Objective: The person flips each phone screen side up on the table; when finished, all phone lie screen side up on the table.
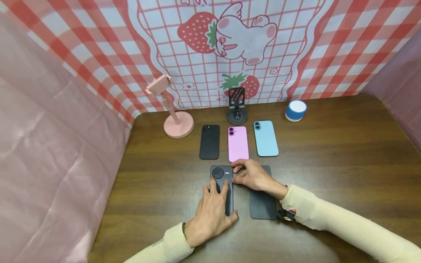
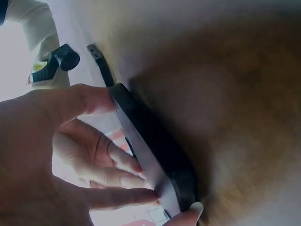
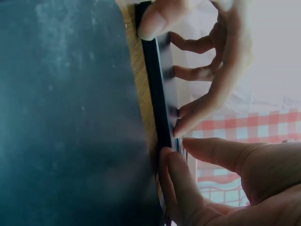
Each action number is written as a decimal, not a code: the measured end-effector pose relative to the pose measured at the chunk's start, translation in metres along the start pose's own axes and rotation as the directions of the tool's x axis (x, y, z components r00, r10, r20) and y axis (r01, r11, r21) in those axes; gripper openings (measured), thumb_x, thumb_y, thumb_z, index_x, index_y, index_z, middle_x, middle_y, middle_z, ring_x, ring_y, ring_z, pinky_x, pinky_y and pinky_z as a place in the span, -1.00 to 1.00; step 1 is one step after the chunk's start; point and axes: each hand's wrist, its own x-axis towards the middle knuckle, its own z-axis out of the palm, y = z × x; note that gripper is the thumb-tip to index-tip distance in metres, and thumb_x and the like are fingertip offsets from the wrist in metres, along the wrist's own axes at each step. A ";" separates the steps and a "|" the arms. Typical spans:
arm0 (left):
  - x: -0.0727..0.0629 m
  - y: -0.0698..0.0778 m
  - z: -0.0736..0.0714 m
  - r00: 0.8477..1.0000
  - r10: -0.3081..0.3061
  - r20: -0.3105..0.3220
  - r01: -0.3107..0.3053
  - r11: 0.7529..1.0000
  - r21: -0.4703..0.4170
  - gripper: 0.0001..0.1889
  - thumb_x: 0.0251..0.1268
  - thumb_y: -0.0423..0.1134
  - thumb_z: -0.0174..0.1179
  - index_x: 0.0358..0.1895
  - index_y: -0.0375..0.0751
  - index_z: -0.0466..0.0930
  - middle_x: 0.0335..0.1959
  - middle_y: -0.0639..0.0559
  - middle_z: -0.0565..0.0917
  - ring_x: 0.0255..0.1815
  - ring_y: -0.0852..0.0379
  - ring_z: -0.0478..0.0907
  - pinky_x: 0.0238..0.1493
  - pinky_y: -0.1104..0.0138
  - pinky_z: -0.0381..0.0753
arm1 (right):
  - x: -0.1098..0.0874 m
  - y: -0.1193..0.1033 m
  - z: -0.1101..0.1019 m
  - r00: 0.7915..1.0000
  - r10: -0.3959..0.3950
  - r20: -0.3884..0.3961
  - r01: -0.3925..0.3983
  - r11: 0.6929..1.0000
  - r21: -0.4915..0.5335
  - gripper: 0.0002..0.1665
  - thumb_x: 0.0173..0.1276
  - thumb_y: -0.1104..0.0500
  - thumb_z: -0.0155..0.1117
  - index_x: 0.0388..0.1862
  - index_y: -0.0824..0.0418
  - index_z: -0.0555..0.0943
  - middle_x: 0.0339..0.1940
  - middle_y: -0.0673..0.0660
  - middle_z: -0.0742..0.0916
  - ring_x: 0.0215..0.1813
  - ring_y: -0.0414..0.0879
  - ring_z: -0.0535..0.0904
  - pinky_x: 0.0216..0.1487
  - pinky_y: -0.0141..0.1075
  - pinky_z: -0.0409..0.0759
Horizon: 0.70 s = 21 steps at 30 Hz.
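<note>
A dark grey phone (image 1: 229, 201) with a large round camera lies back up on the table. My left hand (image 1: 210, 213) spans it from below: the thumb is on its right edge, the little finger at the opposite edge, and other fingers rest on its back. At the phone's upper right corner, the thumb and fingertips of my right hand (image 1: 254, 175) pinch the edge. Under my right wrist lies a larger dark flat slab (image 1: 263, 206) with rounded corners, partly hidden. The left wrist view shows the phone's dark side (image 2: 157, 141) between thumb and little finger.
Behind are a black phone (image 1: 209, 142), a pink phone (image 1: 238, 145) and a light blue phone (image 1: 266, 138), in a row. Farther back stand a pink stand (image 1: 178, 125), a black folding stand (image 1: 237, 115) and a blue-and-white cylinder (image 1: 295, 111) on the wooden table (image 1: 345, 164).
</note>
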 end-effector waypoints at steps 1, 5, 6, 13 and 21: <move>0.000 0.000 0.000 1.000 0.001 0.001 -0.001 1.000 -0.004 -0.01 0.03 0.23 0.51 0.53 -0.11 0.39 0.41 -0.50 0.37 0.14 -0.41 0.52 -0.27 0.14 0.78 | -0.001 0.000 0.000 1.000 -0.003 0.000 0.003 1.000 0.005 -0.41 0.23 0.38 0.51 0.25 0.42 0.60 -0.10 0.27 0.72 -0.23 -0.09 0.80 -0.22 -0.31 0.70; 0.002 -0.002 -0.003 1.000 0.003 0.016 -0.002 0.999 -0.036 -0.01 0.02 0.22 0.50 0.54 -0.11 0.38 0.39 -0.51 0.39 0.13 -0.45 0.54 -0.22 0.07 0.78 | -0.003 0.001 -0.001 1.000 -0.007 0.003 0.007 0.999 0.040 -0.40 0.23 0.40 0.50 0.26 0.40 0.57 -0.07 0.29 0.71 -0.22 -0.06 0.81 -0.20 -0.30 0.73; 0.002 -0.002 -0.004 1.000 0.004 0.022 -0.003 0.999 -0.046 -0.01 0.02 0.21 0.50 0.54 -0.11 0.38 0.39 -0.51 0.39 0.13 -0.46 0.54 -0.21 0.06 0.78 | -0.003 0.001 -0.001 1.000 -0.013 0.004 0.012 0.999 0.053 -0.40 0.24 0.40 0.50 0.26 0.40 0.56 -0.07 0.30 0.71 -0.22 -0.06 0.81 -0.19 -0.30 0.74; 0.002 -0.006 -0.007 0.999 0.014 0.029 -0.010 0.994 -0.113 0.01 0.02 0.16 0.48 0.57 -0.11 0.32 0.41 -0.52 0.39 0.17 -0.50 0.52 -0.21 -0.02 0.76 | -0.002 0.005 0.000 1.000 -0.023 0.007 0.022 0.985 0.171 -0.46 0.31 0.38 0.44 0.26 0.40 0.53 -0.05 0.37 0.70 -0.21 -0.07 0.78 -0.20 -0.32 0.71; -0.001 -0.010 -0.009 1.000 0.017 0.008 -0.015 0.983 -0.182 0.04 -0.03 0.09 0.46 0.61 -0.06 0.24 0.40 -0.47 0.40 0.09 -0.37 0.52 -0.21 0.02 0.73 | -0.002 0.003 0.002 1.000 0.010 0.007 -0.012 0.949 0.314 -0.54 0.37 0.46 0.21 0.25 0.44 0.50 -0.16 0.35 0.72 -0.29 -0.05 0.76 -0.19 -0.23 0.79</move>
